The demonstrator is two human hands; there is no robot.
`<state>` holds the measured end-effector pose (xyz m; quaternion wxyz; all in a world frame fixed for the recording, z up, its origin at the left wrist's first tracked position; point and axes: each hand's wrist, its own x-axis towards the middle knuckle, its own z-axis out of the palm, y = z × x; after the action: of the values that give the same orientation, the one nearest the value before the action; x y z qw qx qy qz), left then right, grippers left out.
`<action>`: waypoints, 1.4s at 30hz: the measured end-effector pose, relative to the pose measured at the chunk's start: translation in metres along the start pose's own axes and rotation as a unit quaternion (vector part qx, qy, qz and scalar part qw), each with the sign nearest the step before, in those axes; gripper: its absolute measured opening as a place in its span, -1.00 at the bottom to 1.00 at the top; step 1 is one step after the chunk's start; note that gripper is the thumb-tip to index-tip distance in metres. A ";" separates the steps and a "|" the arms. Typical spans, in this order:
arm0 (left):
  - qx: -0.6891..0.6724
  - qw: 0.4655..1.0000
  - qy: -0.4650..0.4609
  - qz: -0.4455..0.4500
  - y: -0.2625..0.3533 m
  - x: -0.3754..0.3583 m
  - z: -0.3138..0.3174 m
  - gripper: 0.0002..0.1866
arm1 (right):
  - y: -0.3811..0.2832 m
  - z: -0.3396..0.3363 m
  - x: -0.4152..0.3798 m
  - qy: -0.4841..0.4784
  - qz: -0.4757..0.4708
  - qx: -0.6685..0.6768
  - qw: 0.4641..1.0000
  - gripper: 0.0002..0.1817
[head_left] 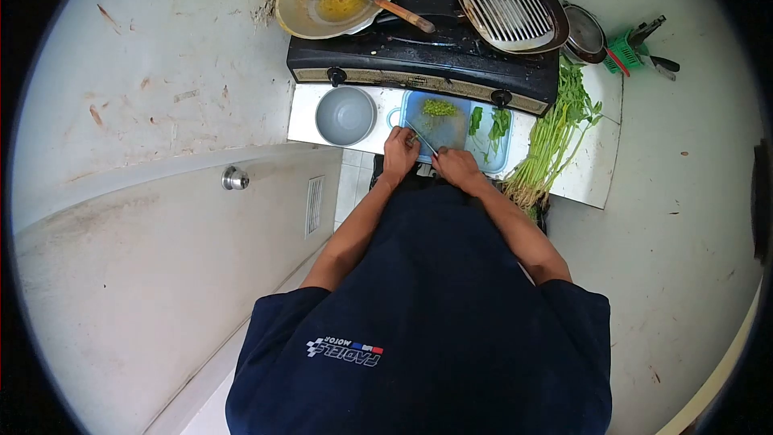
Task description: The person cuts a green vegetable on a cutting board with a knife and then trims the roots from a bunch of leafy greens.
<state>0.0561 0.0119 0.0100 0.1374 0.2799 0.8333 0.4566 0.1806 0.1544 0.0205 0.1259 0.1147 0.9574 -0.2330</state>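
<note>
My right hand (456, 166) is closed round the handle of a knife (422, 137), whose blade points up and left over a blue cutting board (463, 130). Close by the blade, my left hand (400, 155) has its fingers bent together on a few green stems (414, 140), mostly hidden by the fingers. A small heap of chopped greens (440, 108) lies at the board's far left part. Loose green leaves (498, 122) rest on its right part. Left of the board stands a grey bowl (345, 116).
A black gas stove (419, 56) stands behind the board, carrying a wok (294, 4) with a wooden-handled ladle (403, 14) and a grill pan (511, 12). Long leafy stalks with roots (551, 145) lie on the right. Beyond them is a green basket (622, 52) with utensils. A door (177, 258) is at left.
</note>
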 end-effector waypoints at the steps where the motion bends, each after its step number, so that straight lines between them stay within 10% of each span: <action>1: 0.005 1.000 -0.003 -0.002 -0.001 0.001 0.000 -0.87 | 0.000 0.000 0.003 0.010 -0.003 0.006 1.000 -0.54; 42: 0.014 1.000 -0.001 0.011 -0.006 0.001 0.001 -0.86 | -0.007 0.000 0.007 0.017 -0.015 0.007 1.000 -0.59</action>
<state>0.0540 0.0105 0.0040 0.1291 0.2908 0.8364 0.4463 0.1725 0.1493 0.0209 0.1049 0.1057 0.9594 -0.2394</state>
